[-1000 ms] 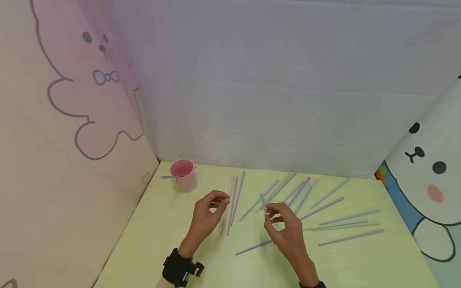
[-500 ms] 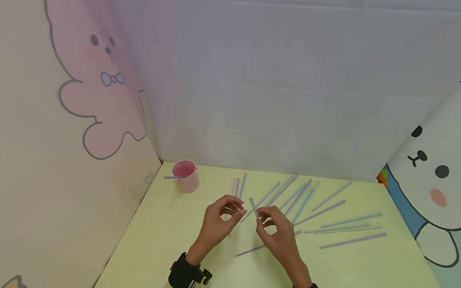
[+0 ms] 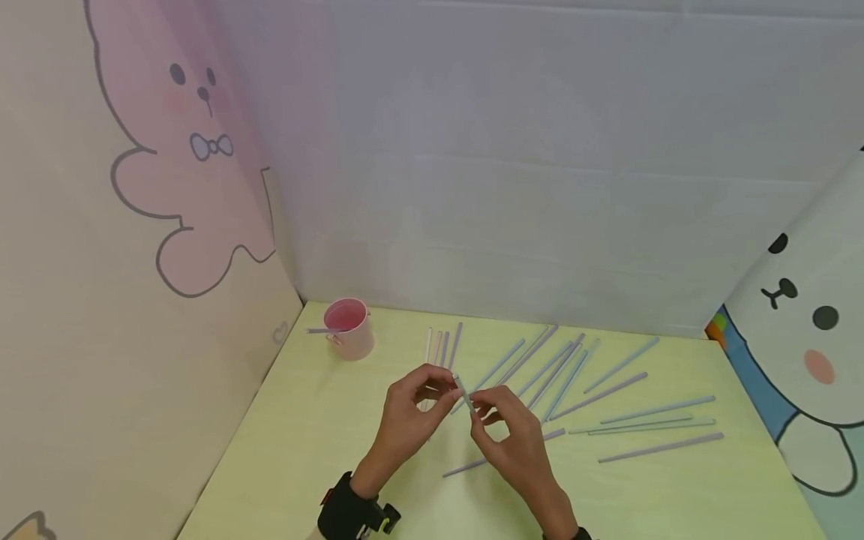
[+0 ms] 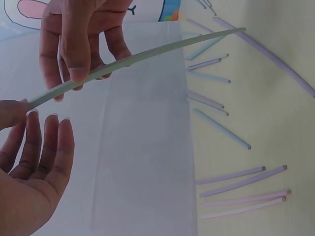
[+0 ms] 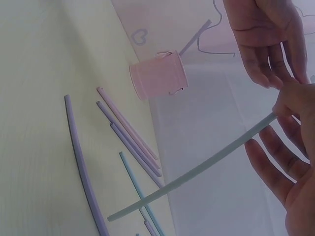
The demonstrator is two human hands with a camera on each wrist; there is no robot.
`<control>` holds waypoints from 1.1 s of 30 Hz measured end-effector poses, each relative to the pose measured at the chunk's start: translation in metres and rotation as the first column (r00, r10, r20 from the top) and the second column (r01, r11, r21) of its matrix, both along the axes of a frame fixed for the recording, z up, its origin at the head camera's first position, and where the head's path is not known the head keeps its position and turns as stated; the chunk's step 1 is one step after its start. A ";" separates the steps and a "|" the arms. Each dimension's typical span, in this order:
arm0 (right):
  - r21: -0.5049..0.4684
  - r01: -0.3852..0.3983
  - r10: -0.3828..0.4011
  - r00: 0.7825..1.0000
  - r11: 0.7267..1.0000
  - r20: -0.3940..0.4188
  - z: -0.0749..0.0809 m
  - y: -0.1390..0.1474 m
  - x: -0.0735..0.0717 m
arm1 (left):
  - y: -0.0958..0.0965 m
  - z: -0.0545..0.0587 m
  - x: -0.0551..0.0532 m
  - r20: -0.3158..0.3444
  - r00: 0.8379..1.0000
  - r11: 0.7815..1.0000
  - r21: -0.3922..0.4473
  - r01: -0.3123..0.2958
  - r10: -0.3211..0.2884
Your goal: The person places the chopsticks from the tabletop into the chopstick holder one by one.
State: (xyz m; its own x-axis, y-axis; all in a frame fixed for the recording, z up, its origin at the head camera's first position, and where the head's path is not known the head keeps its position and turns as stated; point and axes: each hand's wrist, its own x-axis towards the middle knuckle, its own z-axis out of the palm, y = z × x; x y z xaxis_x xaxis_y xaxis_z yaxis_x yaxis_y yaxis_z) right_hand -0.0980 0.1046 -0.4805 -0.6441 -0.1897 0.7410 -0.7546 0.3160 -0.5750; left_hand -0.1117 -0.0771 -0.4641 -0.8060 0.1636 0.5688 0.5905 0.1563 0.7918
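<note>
A pale green straw [image 3: 464, 393] is held up above the table between the two hands. My right hand [image 3: 516, 442] pinches it partway along, thumb on one side and fingers on the other. At its upper end, the thumb and a fingertip of my left hand [image 3: 408, 416] pinch the tip, while the other left fingers stay loosely bent, as the left wrist view shows. The straw's long free end [image 5: 147, 200] slants down toward the table in the right wrist view. Other straws on the table lie partly hidden behind both hands.
A pink bucket [image 3: 354, 345] stands at the back left, a purple straw [image 3: 317, 331] sticking out over its rim. Several blue, purple and green straws [image 3: 621, 365] lie scattered on the yellow table [image 3: 290, 450]'s right side. Pink and purple straws [image 3: 455, 345] lie behind the left hand.
My right hand has moved left with the green straw, and my left hand has come slightly right to meet it. The left fingertips now pinch the straw's upper end.
</note>
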 end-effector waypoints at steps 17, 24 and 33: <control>0.053 -0.026 0.024 0.999 0.998 0.046 -0.008 0.002 -0.015 | -0.002 0.043 0.007 0.010 0.997 0.996 0.050 0.075 -0.075; 0.105 0.032 -0.042 0.994 0.994 0.098 -0.014 0.017 -0.018 | -0.017 0.048 -0.001 0.023 1.000 0.991 0.130 0.016 -0.019; 0.175 0.088 -0.129 0.961 0.981 0.243 -0.032 0.057 -0.018 | -0.047 0.055 -0.004 0.029 0.993 0.984 0.128 -0.121 0.118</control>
State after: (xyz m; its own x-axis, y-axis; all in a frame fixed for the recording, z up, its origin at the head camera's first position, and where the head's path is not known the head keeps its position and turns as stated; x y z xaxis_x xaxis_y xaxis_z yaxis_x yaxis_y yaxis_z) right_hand -0.1161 0.1619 -0.5127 -0.8290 -0.2118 0.5175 -0.5480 0.4921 -0.6765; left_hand -0.1161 -0.1242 -0.4091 -0.8273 -0.0085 0.5617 0.5568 0.1204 0.8219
